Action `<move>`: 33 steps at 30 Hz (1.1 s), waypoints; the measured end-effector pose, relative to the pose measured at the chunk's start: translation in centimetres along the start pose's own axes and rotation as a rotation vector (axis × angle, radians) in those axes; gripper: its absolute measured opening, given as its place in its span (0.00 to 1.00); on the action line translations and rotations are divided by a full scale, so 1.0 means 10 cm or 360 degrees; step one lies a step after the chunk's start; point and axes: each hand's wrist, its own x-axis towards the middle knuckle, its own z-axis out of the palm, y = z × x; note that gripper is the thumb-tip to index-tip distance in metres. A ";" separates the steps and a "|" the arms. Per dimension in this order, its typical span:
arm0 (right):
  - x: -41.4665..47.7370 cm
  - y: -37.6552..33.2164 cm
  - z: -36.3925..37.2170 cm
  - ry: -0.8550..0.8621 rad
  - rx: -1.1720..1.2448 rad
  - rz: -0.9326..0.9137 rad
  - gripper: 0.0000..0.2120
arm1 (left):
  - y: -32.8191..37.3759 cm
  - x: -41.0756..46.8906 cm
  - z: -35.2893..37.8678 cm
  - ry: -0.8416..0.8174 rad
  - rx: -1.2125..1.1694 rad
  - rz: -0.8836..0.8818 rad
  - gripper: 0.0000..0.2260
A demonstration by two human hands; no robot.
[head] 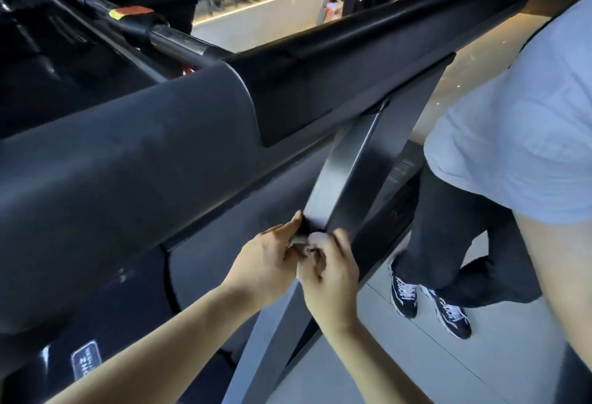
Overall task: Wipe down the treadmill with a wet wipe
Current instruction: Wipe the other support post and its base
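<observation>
A dark grey treadmill (128, 163) fills the left and middle, with its long black handrail (368, 51) running to the upper right. A slanted grey upright post (349, 166) runs from the rail down to the bottom. Both hands meet at this post. My left hand (266, 262) and my right hand (330, 272) together pinch a small crumpled greyish wet wipe (302, 245) against the post's lower part. Most of the wipe is hidden between the fingers.
Another person in a pale T-shirt (519, 134), dark trousers and dark trainers (426, 301) stands close on the right on the light tiled floor (400, 355). A metal bar with a red and yellow label (131, 14) lies at the upper left. Gym equipment stands in the background.
</observation>
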 end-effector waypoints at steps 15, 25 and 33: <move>-0.01 0.62 0.48 0.0576 0.0026 0.0870 0.20 | 0.01 0.01 0.07 0.0085 0.0085 0.0087 0.30; 1.07 0.49 0.22 0.0664 0.0755 0.0956 0.26 | -0.04 0.03 0.06 0.0051 0.0009 0.0086 0.31; -1.50 1.91 1.44 0.0196 0.0799 0.1438 0.28 | -0.31 -0.09 0.22 0.0064 -0.0064 0.0087 0.32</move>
